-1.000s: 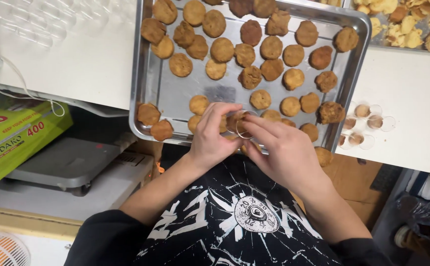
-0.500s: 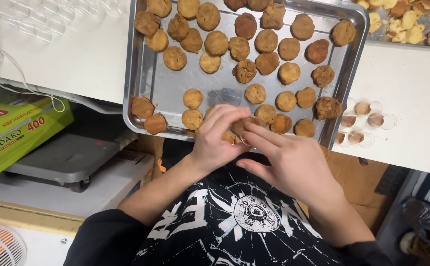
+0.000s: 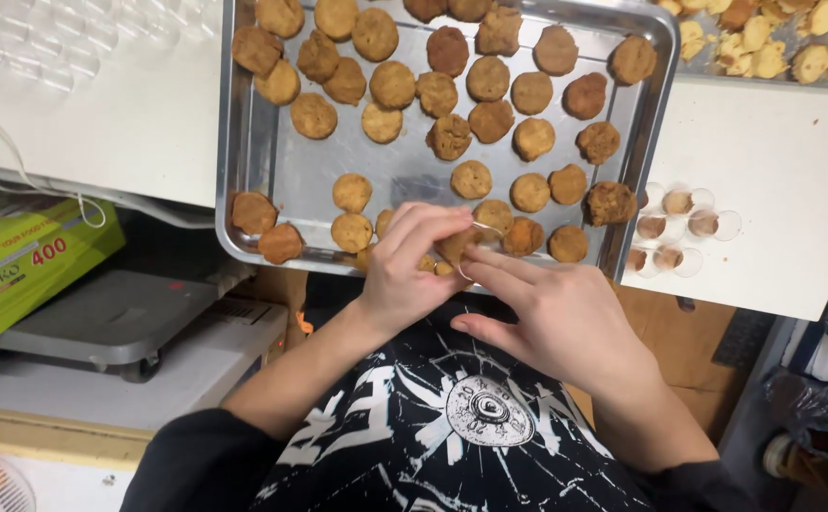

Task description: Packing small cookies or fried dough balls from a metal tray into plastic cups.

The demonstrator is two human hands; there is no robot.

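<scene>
A steel baking tray holds several round brown cookies. At its near edge my left hand pinches one brown cookie, with a thin clear plastic cup or wrap partly visible around it. My right hand meets it from the right, fingertips touching the same cookie and the clear plastic. Both hands hover over the tray's front rim, just above my black printed shirt.
A white counter to the right carries small clear cups with cookies inside. A second tray of pale pieces sits at top right. Left: a green box, a grey scale, white cables.
The view has shifted so the tray sits lower and nearer. My hands stay together at the front rim, fingers re-gripping the cookie and clear plastic; my right hand's fingers have stretched out flatter.
</scene>
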